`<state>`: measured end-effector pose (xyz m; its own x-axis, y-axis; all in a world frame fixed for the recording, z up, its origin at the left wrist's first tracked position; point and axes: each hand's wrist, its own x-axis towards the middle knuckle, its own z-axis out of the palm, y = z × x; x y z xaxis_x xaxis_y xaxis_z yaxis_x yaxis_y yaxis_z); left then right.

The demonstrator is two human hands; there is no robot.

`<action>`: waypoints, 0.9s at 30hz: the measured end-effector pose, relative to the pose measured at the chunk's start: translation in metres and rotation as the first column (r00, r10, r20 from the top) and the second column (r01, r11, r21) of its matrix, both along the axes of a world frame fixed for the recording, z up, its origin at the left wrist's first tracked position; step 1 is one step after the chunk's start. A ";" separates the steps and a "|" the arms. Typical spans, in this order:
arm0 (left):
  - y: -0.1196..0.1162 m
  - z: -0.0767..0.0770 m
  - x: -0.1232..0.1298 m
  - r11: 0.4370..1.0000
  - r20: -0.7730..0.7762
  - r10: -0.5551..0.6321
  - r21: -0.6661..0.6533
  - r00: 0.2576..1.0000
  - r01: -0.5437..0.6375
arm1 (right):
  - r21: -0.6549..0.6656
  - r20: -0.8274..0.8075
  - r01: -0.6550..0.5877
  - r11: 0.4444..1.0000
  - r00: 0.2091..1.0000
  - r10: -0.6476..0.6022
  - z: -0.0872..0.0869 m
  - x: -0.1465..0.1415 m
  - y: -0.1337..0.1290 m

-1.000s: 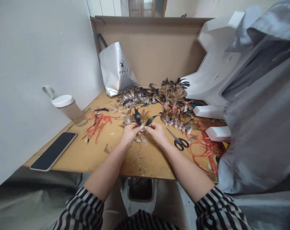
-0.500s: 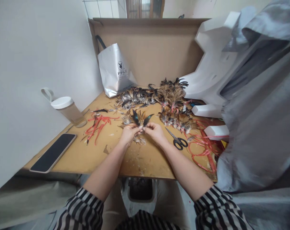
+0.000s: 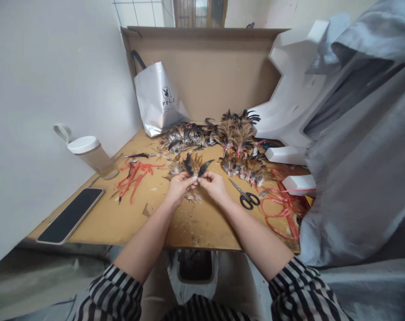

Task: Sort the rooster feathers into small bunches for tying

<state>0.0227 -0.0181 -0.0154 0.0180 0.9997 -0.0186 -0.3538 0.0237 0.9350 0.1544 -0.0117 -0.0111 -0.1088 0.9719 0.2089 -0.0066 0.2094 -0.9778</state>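
Observation:
A small bunch of feathers [image 3: 196,166], brown in the middle with dark glossy ones at its sides, fans upward between my hands. My left hand [image 3: 179,187] pinches its base from the left. From the right, my right hand [image 3: 215,186] grips the same base, fingertips nearly meeting the left ones. The fingers hide the quill ends. Loose feathers lie on the table behind and below my hands. Right of my right hand rest black-handled scissors [image 3: 245,195], blades pointing away from me.
Feather bundles [image 3: 237,129] and a dark feather heap [image 3: 189,136] lie at the back, near a silver bag [image 3: 159,98]. Red strips [image 3: 134,178] lie left, more red ribbon [image 3: 283,209] right. A lidded cup [image 3: 93,156] and phone [image 3: 71,215] sit left.
The view has shifted slightly, moving the whole scene a little to the left. Both hands still hold the feather bunch in nearly the same pose.

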 end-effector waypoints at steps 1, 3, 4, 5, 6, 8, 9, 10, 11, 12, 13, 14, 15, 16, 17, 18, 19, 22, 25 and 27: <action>0.000 0.000 0.000 1.000 0.000 -0.008 0.001 1.000 0.008 | -0.001 -0.003 0.005 1.000 1.000 -0.005 0.000 0.000 0.000; 0.000 -0.001 0.000 1.000 -0.007 -0.011 0.005 1.000 0.011 | -0.019 -0.017 0.007 1.000 1.000 -0.007 0.002 0.000 -0.001; 0.000 -0.001 -0.001 1.000 -0.011 -0.003 0.007 1.000 0.003 | -0.036 -0.035 -0.002 0.999 0.999 0.001 0.003 0.000 -0.001; 0.001 -0.002 -0.001 1.000 -0.016 0.007 0.012 1.000 -0.007 | -0.056 -0.058 -0.019 0.998 0.998 0.015 0.004 0.000 -0.002; 0.001 -0.002 -0.001 1.000 -0.024 0.015 0.019 1.000 -0.015 | -0.075 -0.085 -0.040 0.996 0.996 0.033 0.005 0.000 -0.003; 0.001 -0.003 -0.002 0.999 -0.047 0.023 0.039 0.999 -0.021 | -0.103 -0.134 -0.075 0.992 0.989 0.061 0.007 0.000 -0.004; 0.001 -0.003 -0.002 0.998 -0.062 0.023 0.051 0.998 -0.020 | -0.111 -0.147 -0.083 0.990 0.987 0.067 0.007 0.000 -0.004; 0.001 -0.003 -0.002 0.998 -0.080 0.022 0.064 0.997 -0.017 | -0.114 -0.150 -0.085 0.990 0.986 0.068 0.008 0.000 -0.005; 0.001 -0.003 -0.002 0.997 -0.099 0.019 0.076 0.995 -0.012 | -0.111 -0.147 -0.081 0.990 0.987 0.065 0.008 0.000 -0.005; 0.001 -0.002 -0.002 0.996 -0.116 0.018 0.089 0.993 -0.007 | -0.105 -0.140 -0.073 0.992 0.988 0.058 0.008 0.000 -0.005; 0.000 -0.002 -0.002 0.995 -0.129 0.017 0.102 0.991 -0.004 | -0.096 -0.133 -0.064 0.993 0.990 0.051 0.007 0.000 -0.004; 0.000 -0.002 -0.002 0.993 -0.137 0.017 0.115 0.990 -0.001 | -0.086 -0.128 -0.057 0.995 0.991 0.046 0.007 0.000 -0.004; -0.001 -0.002 -0.002 0.992 -0.141 0.019 0.126 0.990 -0.001 | -0.077 -0.127 -0.052 0.996 0.991 0.042 0.007 0.000 -0.004; -0.001 -0.002 -0.002 0.991 -0.140 0.021 0.136 0.990 -0.002 | -0.069 -0.130 -0.050 0.996 0.991 0.041 0.007 -0.001 -0.004; -0.001 -0.003 -0.002 0.989 -0.138 0.027 0.145 0.990 -0.007 | -0.062 -0.138 -0.050 0.997 0.990 0.041 0.007 -0.001 -0.004; -0.001 -0.003 -0.001 0.988 -0.134 0.035 0.152 0.990 -0.014 | -0.059 -0.151 -0.053 0.997 0.988 0.043 0.007 -0.002 -0.005; 0.000 -0.004 -0.001 0.987 -0.129 0.043 0.158 0.991 -0.023 | -0.057 -0.170 -0.055 0.997 0.984 0.045 0.007 -0.003 -0.005; 0.002 -0.007 -0.001 0.986 -0.097 0.080 0.155 0.992 -0.065 | -0.074 -0.233 -0.061 0.995 0.971 0.042 0.008 -0.006 -0.007; 0.004 -0.008 0.000 0.989 -0.078 0.096 0.122 0.992 -0.086 | -0.115 -0.249 -0.062 0.992 0.968 0.031 0.009 -0.008 -0.008; 0.004 -0.008 0.000 0.991 -0.093 0.089 0.105 0.992 -0.079 | -0.133 -0.234 -0.052 0.990 0.972 0.020 0.011 -0.008 -0.008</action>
<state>0.0222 -0.0137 -0.0236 -0.0631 0.9944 0.0853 -0.2579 -0.0988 0.9611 0.1467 -0.0201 -0.0001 -0.1087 0.9893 0.0969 -0.2416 0.0683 -0.9680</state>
